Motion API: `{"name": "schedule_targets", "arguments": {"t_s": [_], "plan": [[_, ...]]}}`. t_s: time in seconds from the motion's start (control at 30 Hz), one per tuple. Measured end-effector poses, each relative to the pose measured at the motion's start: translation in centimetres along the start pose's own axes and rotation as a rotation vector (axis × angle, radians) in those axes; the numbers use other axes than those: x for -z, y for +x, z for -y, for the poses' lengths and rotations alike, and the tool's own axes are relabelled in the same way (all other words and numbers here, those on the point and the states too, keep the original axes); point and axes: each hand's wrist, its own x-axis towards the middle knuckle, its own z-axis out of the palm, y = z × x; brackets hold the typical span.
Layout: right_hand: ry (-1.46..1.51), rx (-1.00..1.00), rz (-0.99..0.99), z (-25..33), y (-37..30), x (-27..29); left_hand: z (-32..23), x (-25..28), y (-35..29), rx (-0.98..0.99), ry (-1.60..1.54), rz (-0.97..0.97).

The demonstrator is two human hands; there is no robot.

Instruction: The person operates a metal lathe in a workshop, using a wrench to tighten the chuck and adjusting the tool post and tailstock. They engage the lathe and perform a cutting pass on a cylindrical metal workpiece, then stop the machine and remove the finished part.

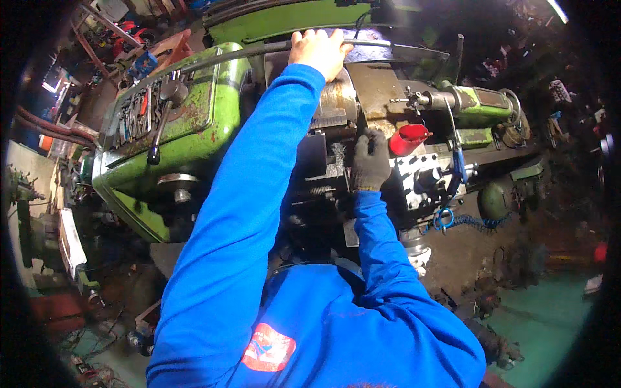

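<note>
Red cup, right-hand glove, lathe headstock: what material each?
Red cup: probably plastic; smooth, glossy, evenly red.
Right-hand glove: probably fabric; matte grey, yellowish cuff edge, coating unclear.
Lathe headstock: likely cast metal; green paint, rusty-looking patches.

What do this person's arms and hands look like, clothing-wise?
Both arms wear long, bright blue sleeves, wrinkled and without visible markings. The left hand is bare. The right hand wears a dark grey glove with a thin yellowish cuff edge.

A light [557, 11] is glowing at the upper right while green floor [543, 323] is showing at the lower right and dim clutter [498, 63] is crowding the left and right.
</note>
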Motion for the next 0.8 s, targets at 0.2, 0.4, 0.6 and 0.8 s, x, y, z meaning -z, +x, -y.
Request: {"name": "schedule_targets", "arguments": {"t_s": [0.2,0.4,0.6,0.8], "plan": [[-0.383,-0.287,0.329,-9.8,-6.8,-1.5,-0.2,0.6,-0.1,0.009,-0.056,0.043],[-0.272,-0.014,0.142,-4.6,-7.8,0.4,0.8,0.9,-0.3,0.006,-0.041,0.061],[-0.088,-0.395,0.274,-6.5,-8.7,1.0,0.2,0.5,-0.3,-0.012,-0.019,0.061],[-0.184,-0.263,0.332,-10.0,-10.0,-0.3,-0.2,1.8,-0.7,-0.010,-0.026,0.135]]}}
